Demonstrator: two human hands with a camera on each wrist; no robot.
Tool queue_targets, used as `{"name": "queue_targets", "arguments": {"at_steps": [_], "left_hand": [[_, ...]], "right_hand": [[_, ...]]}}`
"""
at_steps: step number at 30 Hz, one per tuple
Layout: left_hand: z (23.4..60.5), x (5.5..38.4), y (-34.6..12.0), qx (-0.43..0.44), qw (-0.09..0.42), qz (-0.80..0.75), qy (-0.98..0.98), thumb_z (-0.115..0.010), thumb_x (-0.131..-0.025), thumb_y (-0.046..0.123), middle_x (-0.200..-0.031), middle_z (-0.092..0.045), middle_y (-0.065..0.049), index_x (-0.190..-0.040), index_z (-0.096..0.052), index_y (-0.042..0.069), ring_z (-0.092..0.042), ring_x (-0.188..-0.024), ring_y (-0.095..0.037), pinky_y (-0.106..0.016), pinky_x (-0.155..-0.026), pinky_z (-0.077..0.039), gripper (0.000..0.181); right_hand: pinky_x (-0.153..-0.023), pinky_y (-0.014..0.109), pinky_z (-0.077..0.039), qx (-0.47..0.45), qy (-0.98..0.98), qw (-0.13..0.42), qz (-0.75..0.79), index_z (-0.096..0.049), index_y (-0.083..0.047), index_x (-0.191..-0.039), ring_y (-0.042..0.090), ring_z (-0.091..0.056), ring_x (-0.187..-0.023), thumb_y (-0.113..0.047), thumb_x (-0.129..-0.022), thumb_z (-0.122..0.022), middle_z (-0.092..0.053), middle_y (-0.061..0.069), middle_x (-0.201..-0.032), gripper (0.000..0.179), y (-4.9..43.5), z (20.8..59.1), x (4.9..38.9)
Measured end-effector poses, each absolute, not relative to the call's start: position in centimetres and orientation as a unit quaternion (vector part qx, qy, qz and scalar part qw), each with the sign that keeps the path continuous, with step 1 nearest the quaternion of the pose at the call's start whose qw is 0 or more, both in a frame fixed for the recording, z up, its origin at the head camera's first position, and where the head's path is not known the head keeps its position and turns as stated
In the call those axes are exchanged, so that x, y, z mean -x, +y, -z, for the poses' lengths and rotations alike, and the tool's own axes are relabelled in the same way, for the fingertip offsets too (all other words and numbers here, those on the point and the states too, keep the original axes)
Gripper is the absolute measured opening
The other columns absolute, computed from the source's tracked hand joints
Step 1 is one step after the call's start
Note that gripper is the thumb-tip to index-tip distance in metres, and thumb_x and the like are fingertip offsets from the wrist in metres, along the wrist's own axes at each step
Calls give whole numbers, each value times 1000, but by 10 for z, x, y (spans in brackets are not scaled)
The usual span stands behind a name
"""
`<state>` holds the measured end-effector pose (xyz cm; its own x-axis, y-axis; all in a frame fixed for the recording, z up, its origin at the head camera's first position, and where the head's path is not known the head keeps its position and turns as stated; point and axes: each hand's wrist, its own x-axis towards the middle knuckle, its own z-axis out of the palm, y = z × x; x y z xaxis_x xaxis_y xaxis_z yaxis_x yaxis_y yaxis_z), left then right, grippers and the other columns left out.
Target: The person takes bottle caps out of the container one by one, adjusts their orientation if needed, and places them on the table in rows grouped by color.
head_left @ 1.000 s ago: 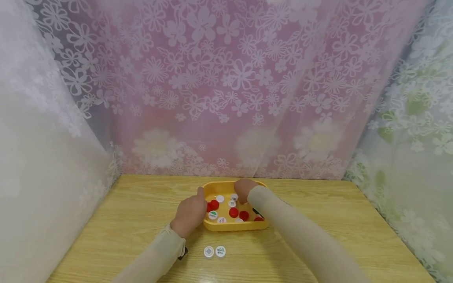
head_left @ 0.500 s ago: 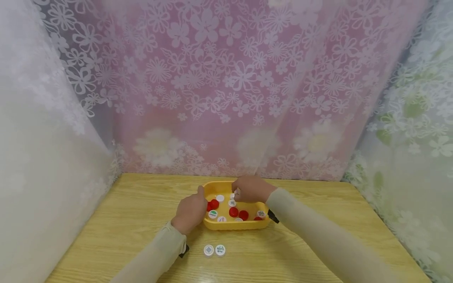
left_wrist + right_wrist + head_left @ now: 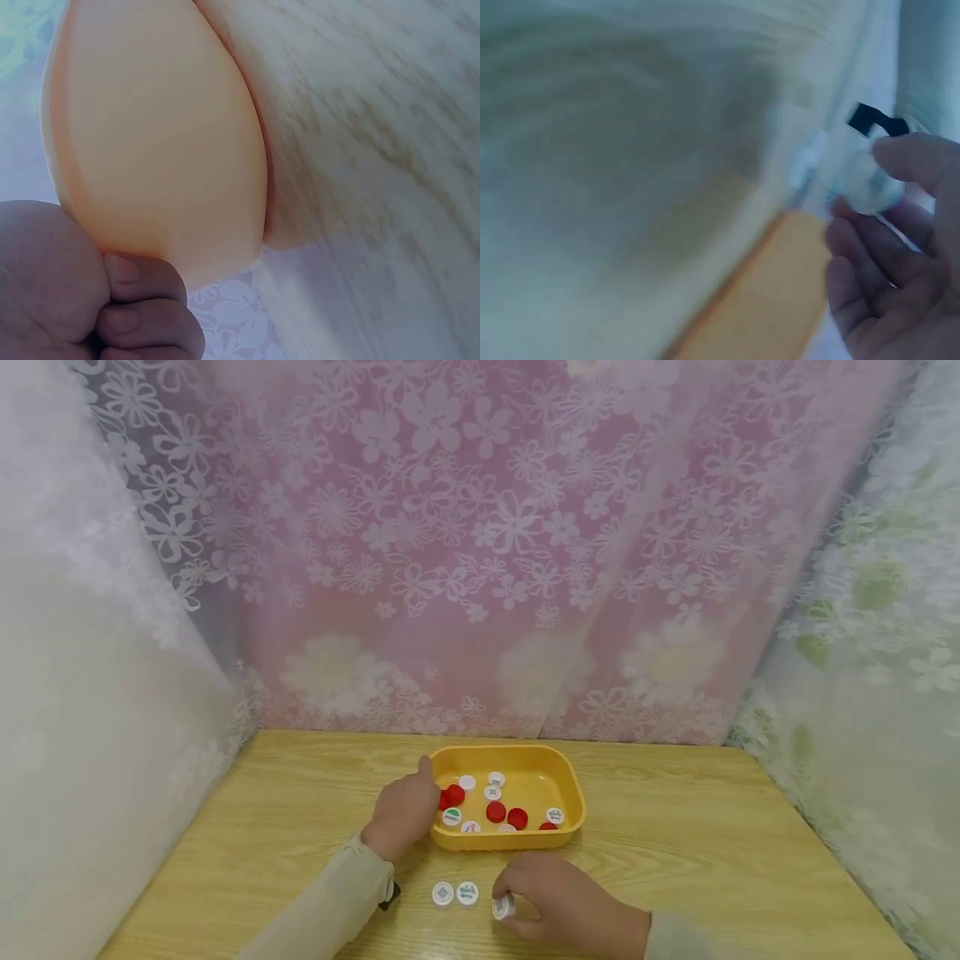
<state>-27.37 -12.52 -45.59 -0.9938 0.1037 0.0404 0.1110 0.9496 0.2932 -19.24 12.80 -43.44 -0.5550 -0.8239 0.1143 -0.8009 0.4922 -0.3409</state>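
Note:
My right hand [image 3: 566, 906] pinches a white bottle cap [image 3: 502, 907] with a printed top between thumb and fingers, low over the table in front of the yellow tray [image 3: 506, 841]. Blurred in the right wrist view, the same cap [image 3: 871, 184] shows at the fingertips. Two more white printed caps, one with a grey diamond [image 3: 442, 894] and one with green marks [image 3: 468, 893], lie side by side just left of it. At the tray's left end, my left hand [image 3: 405, 810] grips the rim; its curled fingers [image 3: 150, 292] lie against the tray's outer wall [image 3: 172, 135].
Inside the tray lie several white caps, one of them printed in green [image 3: 452, 816], and several red caps [image 3: 496, 812]. Wood-patterned table [image 3: 675, 827] extends on both sides. A pink floral curtain [image 3: 480, 610] hangs behind, with pale curtains at left and right.
My right hand has come out of the tray with a white cap, moving toward me to the table, right of the two caps there. The left hand stays at the tray's rim.

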Motion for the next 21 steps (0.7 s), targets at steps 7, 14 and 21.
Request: {"name": "queue_targets", "arguments": {"at_steps": [7, 14, 21], "left_hand": [[457, 275, -125, 37, 9, 186, -982, -51, -106, 18, -67, -54, -4, -148, -37, -7, -50, -52, -20, -29, -51, -44, 50], [459, 276, -124, 31, -2, 196, -980, -51, -107, 20, -67, -55, -4, -148, -37, -5, -50, -53, -21, -30, -52, -43, 50], [458, 274, -125, 52, 20, 180, -982, -54, -106, 19, -65, -53, -4, -140, -42, -6, -50, -52, -19, -28, -50, -43, 44]], "right_hand": [[-77, 21, -51, 421, 886, 97, 168, -71, -27, -102, -5, -54, -82, -26, -94, -77, -65, -22, -95, 9, 124, 453, 192], [-77, 20, -50, 418, 893, 80, 149, -73, -26, -103, -4, -52, -78, -28, -94, -78, -64, -22, -93, 10, 117, 459, 200], [-79, 21, -51, 403, 898, 78, 158, -67, -26, -102, -2, -51, -79, -28, -94, -77, -60, -20, -92, 13, 113, 466, 209]]}}
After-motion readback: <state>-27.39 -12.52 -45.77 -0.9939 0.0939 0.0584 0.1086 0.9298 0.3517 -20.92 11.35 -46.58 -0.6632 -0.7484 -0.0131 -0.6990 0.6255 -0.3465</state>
